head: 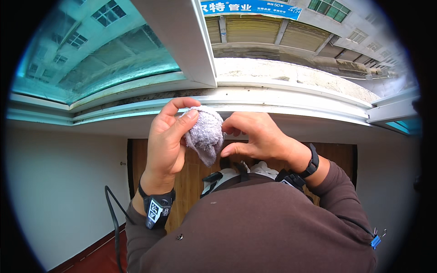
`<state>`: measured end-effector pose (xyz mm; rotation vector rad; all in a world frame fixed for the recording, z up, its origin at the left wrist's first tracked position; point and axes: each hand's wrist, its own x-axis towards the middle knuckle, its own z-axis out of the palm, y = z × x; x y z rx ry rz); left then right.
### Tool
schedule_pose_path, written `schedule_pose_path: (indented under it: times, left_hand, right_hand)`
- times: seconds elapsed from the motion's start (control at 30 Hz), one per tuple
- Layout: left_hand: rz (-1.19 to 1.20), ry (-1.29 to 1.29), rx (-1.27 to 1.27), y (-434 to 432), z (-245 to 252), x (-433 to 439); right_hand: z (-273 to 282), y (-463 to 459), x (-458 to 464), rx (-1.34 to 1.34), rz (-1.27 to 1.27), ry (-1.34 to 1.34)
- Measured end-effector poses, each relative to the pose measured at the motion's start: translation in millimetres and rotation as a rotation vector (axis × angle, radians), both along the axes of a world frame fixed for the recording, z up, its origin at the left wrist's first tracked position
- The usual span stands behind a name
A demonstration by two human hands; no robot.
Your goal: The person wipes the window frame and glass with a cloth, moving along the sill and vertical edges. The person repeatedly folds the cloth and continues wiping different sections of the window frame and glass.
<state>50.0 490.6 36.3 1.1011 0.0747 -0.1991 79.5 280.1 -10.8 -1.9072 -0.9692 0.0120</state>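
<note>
A small light-grey terry cloth [206, 131], bunched up with one darker corner hanging down, is held in front of the window. My left hand [167, 136] grips its left side, thumb on top. At its right edge is my right hand [256, 136], fingers curled and thumb apart from them; whether its fingertips touch the cloth is hard to tell. Both hands are just inside the white window track [259, 99], which has small dark specks and a dirty groove at the left.
A sliding glass pane [116, 51] in a white frame stands at the left, another sash [392, 111] at the far right. Beyond the opening lies a rough outer ledge [280, 71]. A black cable [114, 218] hangs beside my left arm. Below is a wooden floor [189, 181].
</note>
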Motion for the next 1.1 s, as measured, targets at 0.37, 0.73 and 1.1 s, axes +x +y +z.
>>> schedule_pose_path:
  times: [0.37, 0.73, 1.1]
  left_hand:
    - [-0.189, -0.677, 1.021, -12, -3, 6]
    - [-0.366, -0.189, 0.155, -96, -15, 5]
    - [-0.104, -0.804, 0.79, -168, -49, 55]
  right_hand:
    - [16, -45, -25, 0.218, -0.104, 0.231]
    - [-4, -91, -51, 0.276, -0.075, 0.5]
    - [34, -163, -30, -0.11, -0.712, 0.176]
